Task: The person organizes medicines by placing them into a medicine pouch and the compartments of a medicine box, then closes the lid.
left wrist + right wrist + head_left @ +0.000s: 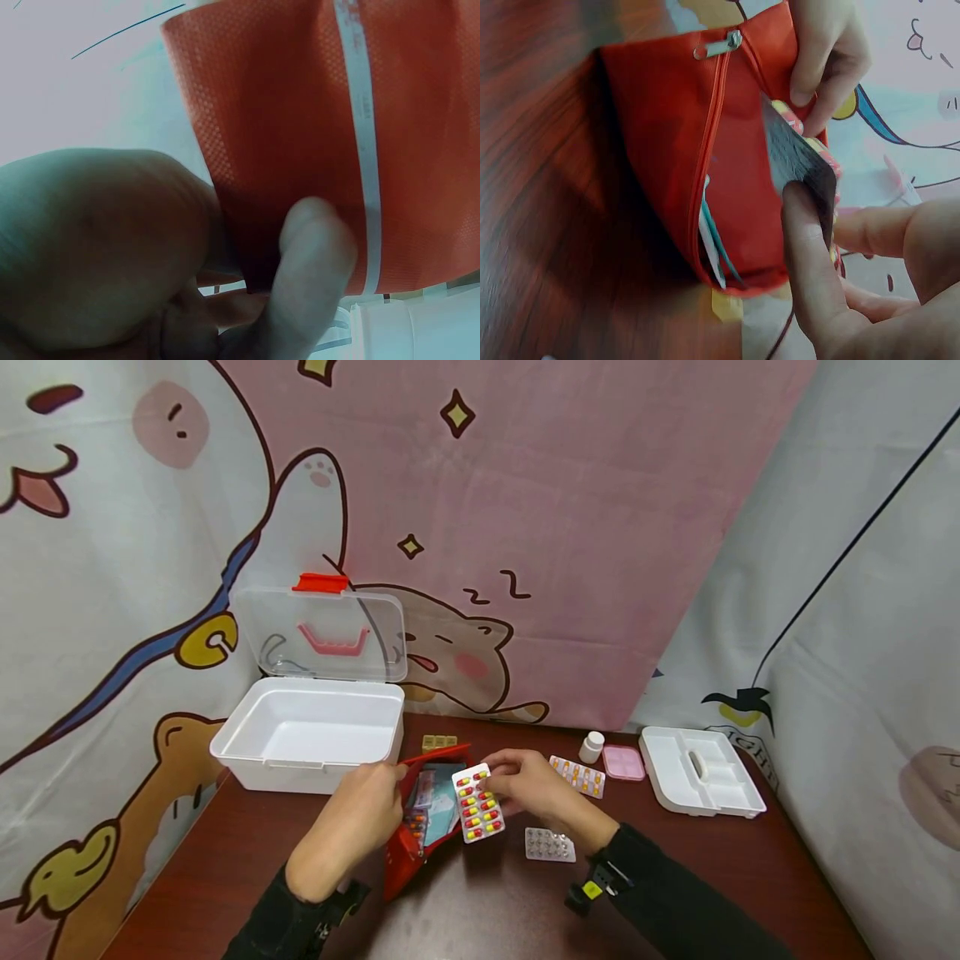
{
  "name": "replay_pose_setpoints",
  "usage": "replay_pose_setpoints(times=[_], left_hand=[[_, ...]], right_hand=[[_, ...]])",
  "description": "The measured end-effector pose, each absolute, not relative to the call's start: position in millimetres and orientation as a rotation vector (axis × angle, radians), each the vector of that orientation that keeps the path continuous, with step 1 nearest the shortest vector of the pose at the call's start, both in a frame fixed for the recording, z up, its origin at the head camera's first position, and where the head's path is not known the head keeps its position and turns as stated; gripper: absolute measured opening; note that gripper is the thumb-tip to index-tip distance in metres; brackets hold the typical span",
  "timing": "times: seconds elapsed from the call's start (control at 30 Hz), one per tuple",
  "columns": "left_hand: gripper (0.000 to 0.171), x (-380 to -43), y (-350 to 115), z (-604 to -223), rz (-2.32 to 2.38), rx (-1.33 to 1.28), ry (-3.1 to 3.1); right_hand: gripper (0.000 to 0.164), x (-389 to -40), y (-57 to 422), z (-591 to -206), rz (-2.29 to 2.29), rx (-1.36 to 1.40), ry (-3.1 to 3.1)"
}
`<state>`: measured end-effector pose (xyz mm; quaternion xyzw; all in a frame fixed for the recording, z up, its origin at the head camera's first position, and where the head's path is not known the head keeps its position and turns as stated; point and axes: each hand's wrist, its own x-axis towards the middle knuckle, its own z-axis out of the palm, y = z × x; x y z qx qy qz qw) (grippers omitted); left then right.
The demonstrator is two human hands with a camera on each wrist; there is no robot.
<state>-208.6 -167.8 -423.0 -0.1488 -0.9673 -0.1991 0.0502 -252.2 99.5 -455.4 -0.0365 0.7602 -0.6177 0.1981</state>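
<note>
My left hand (pixel 361 814) grips the upper edge of a red zippered pouch (pixel 405 862), tilted above the table with its mouth spread. Inside it show a light-blue packet (pixel 441 803) and some blister packs. Between the thumb and fingers of my right hand (pixel 531 787) is a blister pack of red-and-yellow capsules (pixel 478 814), held upright beside the pouch mouth. In the right wrist view its foil back (pixel 802 161) faces the camera, in front of the pouch opening. The left wrist view shows the pouch's red side with a white stripe (pixel 360 120) and my left fingers on it.
An open white box (pixel 307 768) with a clear lid stands back left. A yellow pill pack (pixel 439 742) lies behind the pouch. Rightward are an orange capsule pack (pixel 579 776), a silver blister pack (pixel 550 845), a white bottle (pixel 592 747), a pink case (pixel 624 763) and a white tray (pixel 697 772).
</note>
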Motion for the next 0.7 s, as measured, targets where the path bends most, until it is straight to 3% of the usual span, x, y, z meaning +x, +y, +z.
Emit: replay_pose_setpoints(times=[0.7], left_hand=[[0.040, -211.3, -166.2, -424.4, -0.641, -0.388, -2.998]], right_hand=[[0.040, -262.4, 37.3, -463.9, -1.772, 0.003, 1.956]])
